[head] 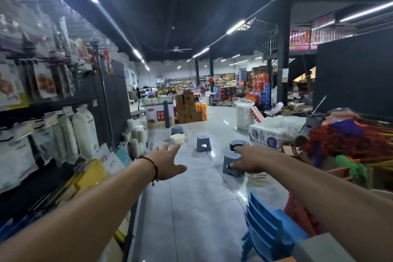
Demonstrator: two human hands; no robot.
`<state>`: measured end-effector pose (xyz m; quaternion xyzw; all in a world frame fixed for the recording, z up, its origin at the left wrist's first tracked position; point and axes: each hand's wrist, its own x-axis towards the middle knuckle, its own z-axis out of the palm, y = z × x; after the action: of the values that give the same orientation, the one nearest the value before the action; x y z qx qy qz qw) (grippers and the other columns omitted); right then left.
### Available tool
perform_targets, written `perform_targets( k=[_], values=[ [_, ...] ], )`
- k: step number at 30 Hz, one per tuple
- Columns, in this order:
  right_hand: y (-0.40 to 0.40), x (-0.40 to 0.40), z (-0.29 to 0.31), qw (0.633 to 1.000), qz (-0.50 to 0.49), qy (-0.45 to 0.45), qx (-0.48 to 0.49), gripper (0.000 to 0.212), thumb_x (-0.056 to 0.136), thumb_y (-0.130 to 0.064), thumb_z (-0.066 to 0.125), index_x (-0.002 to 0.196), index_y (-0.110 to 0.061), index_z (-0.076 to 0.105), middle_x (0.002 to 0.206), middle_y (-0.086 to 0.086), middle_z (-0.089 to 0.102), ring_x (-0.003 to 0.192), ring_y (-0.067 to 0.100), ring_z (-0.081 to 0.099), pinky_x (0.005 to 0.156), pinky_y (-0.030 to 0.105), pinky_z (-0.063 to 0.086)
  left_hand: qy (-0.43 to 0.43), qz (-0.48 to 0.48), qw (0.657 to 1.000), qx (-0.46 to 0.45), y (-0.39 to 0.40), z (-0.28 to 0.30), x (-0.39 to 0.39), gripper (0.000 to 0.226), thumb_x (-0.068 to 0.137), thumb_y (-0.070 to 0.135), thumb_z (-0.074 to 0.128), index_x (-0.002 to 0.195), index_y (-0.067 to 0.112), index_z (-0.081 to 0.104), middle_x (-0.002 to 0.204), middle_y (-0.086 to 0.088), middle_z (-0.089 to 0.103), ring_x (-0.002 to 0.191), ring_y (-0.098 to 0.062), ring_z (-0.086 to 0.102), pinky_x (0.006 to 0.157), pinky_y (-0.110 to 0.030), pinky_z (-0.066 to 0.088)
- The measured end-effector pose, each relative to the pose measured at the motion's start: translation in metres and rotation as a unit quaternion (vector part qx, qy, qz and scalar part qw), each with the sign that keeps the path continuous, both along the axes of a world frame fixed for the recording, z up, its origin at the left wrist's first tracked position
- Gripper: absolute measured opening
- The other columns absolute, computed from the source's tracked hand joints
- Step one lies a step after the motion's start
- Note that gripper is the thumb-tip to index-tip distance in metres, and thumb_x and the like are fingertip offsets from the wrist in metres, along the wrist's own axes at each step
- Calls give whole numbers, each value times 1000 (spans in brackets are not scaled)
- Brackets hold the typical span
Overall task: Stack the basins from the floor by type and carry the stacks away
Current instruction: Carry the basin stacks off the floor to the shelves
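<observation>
A shop aisle is seen from head height, with both arms stretched forward over a pale tiled floor (191, 208). The left hand (168, 163) is spread flat, fingers straight and thumb out, with nothing held. Just beyond its fingertips a stack of cream basins (177, 139) is seen, apparently on a grey stool that is mostly hidden; whether the fingers touch it cannot be told. The right hand (247, 160) is likewise opened, palm down, with nothing gripped. Beyond its fingertips a dark basin (238, 145) is set on a grey stool (232, 165), which is partly covered by the hand. The light and dark basins appear to have been kept apart so that each type can be stacked separately, and both hands seem to be reached out so that one pile can be taken in each. Between the hands, farther off, another grey stool (203, 143) is placed. To the left of the left hand, shelves of packaged goods (63, 113) are lined up; below the right arm, stacked blue chairs (270, 230) are stored.
</observation>
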<state>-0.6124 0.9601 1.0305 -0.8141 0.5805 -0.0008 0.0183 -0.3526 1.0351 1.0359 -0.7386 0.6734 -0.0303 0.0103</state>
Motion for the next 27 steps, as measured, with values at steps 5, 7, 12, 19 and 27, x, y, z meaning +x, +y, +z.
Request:
perform_targets(
  k=[5,7,12,19,27],
  values=[
    [-98,21,-20,1000,15,-16,11,82,87,-67,48,153,-26,22,158,6,29,140,32,34,109,46,34,7,34,999,7,-82,-17,29,88,87,70,43,155,31,3,163,-6,8,149,-32,12,117,-52,25],
    [-129,32,-29,999,19,-19,20,79,85,-68,48,149,-26,28,154,7,34,135,33,38,105,46,38,18,40,999,17,-109,-26,39,88,88,70,43,155,31,2,164,-4,5,149,-31,12,117,-50,25],
    [-190,62,-60,996,34,-25,76,86,89,-65,48,156,-23,14,162,7,17,146,33,22,116,49,25,38,48,997,49,-175,-53,57,88,88,70,42,155,32,1,164,-4,3,149,-30,14,117,-47,26],
    [-286,104,-104,995,23,-20,94,88,88,-68,46,156,-28,7,164,4,3,150,31,9,119,50,18,42,-4,998,57,-293,-96,91,87,87,73,39,155,32,2,164,-5,5,149,-30,12,118,-49,22],
    [-419,173,-140,985,-73,-92,127,83,90,-70,38,157,-30,9,164,3,5,150,27,10,120,47,14,54,-63,993,83,-453,-142,181,87,86,78,29,155,33,3,164,-5,4,149,-30,9,118,-49,19]
  ],
)
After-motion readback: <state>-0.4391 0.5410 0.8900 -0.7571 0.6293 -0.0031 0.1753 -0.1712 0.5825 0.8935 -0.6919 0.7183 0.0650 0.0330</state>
